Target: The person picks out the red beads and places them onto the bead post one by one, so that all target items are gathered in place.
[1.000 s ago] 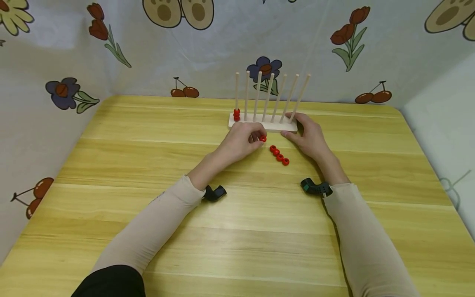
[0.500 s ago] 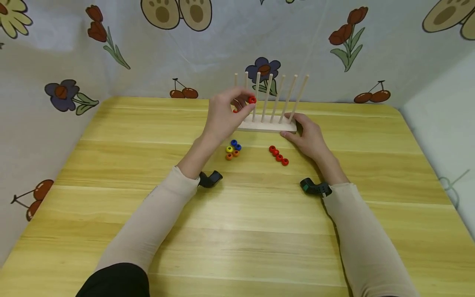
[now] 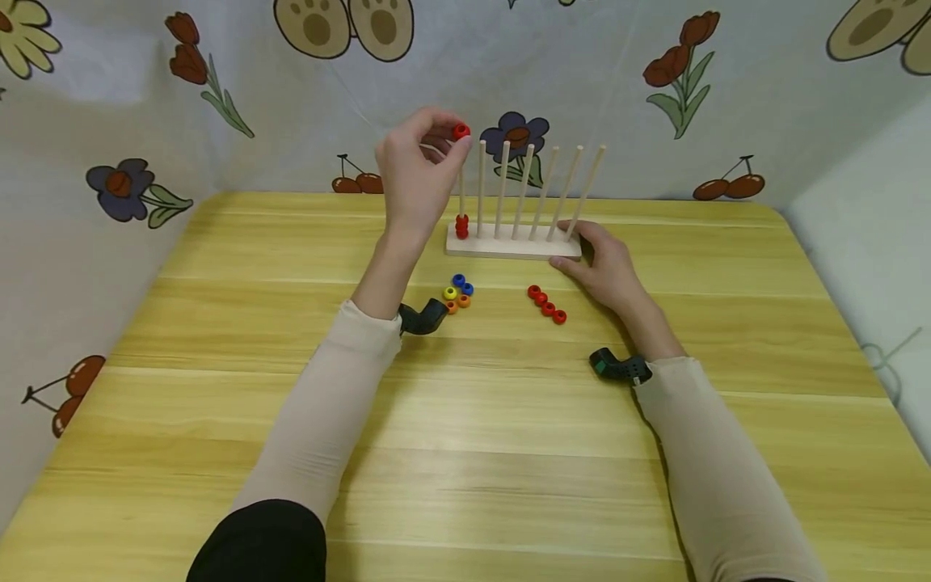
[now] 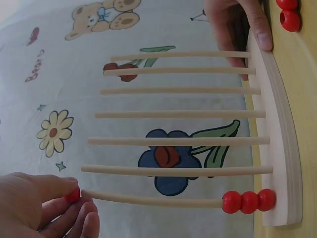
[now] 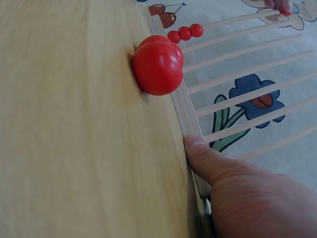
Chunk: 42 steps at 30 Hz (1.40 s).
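My left hand (image 3: 418,166) pinches a red bead (image 3: 461,131) between thumb and fingers, at the tip of the leftmost peg. In the left wrist view that bead (image 4: 73,195) touches or nearly touches the peg's end (image 4: 88,194). Three red beads (image 4: 248,201) are stacked at the bottom of the same peg. The wooden peg stand (image 3: 514,247) has several upright pegs; the others carry no beads. With thumb in front and fingers behind, my right hand (image 3: 609,268) grips the right end of the stand's base. Its thumb (image 5: 205,156) presses the base's edge in the right wrist view.
A slanting row of red beads (image 3: 549,309) lies in front of the stand, near the right hand. Left of it sit blue beads (image 3: 459,280), a yellow bead (image 3: 450,293) and orange beads (image 3: 464,301). A patterned cloth (image 3: 436,89) hangs behind the table (image 3: 494,453).
My left hand has lifted the red bead from the table, up and leftward to the leftmost peg's top. The blue, yellow and orange beads came into sight. My right hand stays put.
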Available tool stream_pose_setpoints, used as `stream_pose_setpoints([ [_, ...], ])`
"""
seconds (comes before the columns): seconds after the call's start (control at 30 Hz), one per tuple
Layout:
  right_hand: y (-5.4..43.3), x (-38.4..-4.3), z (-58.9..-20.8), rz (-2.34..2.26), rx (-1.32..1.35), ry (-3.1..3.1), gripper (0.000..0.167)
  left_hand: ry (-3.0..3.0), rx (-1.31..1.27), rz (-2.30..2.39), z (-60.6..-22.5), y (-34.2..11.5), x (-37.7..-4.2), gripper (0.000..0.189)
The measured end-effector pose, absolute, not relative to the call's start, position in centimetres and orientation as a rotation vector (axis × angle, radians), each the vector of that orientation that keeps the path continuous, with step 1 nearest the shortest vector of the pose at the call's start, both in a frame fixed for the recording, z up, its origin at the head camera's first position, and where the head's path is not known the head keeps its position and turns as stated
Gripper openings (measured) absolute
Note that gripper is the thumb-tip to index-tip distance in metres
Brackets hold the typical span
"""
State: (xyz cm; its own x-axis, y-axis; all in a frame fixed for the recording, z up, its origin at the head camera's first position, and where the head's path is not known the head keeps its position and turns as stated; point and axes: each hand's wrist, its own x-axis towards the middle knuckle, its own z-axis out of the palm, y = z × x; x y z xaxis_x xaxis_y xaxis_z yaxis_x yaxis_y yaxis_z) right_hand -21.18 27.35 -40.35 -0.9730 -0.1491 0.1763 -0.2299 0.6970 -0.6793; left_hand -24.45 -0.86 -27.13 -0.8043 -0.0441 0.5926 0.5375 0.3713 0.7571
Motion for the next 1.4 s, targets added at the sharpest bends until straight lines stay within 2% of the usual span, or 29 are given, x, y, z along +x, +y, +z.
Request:
stream_pose_setpoints([
  [0.4, 27.3, -21.2, -40.4, 1.136, 0.304, -2.801, 0.057, -2.168, -0.424, -1.471, -27.9, -1.0, -24.9, 0.017],
  [0.6, 27.4, -21.2, -40.4, 1.136, 0.305, -2.803, 0.058, -2.195, -0.369, -1.449, -28.0, -1.5, -24.8, 0.027],
  [0.7, 27.4, -21.2, -40.4, 1.139, 0.306, -2.804, 0.058, -2.145, -0.358, -1.457, -27.8, -1.9, -24.7, 0.026],
  [1.07, 27.1, -21.3, -40.3, 1.139, 0.298, -2.807, 0.057, -2.091, -0.557, -1.420, -29.2, -1.9, -23.6, 0.013],
  [1.4, 27.3, -21.2, -40.3, 1.162, 0.299, -2.799, 0.058, -2.372, -0.705, -1.425, -32.4, -1.7, -23.3, 0.010],
])
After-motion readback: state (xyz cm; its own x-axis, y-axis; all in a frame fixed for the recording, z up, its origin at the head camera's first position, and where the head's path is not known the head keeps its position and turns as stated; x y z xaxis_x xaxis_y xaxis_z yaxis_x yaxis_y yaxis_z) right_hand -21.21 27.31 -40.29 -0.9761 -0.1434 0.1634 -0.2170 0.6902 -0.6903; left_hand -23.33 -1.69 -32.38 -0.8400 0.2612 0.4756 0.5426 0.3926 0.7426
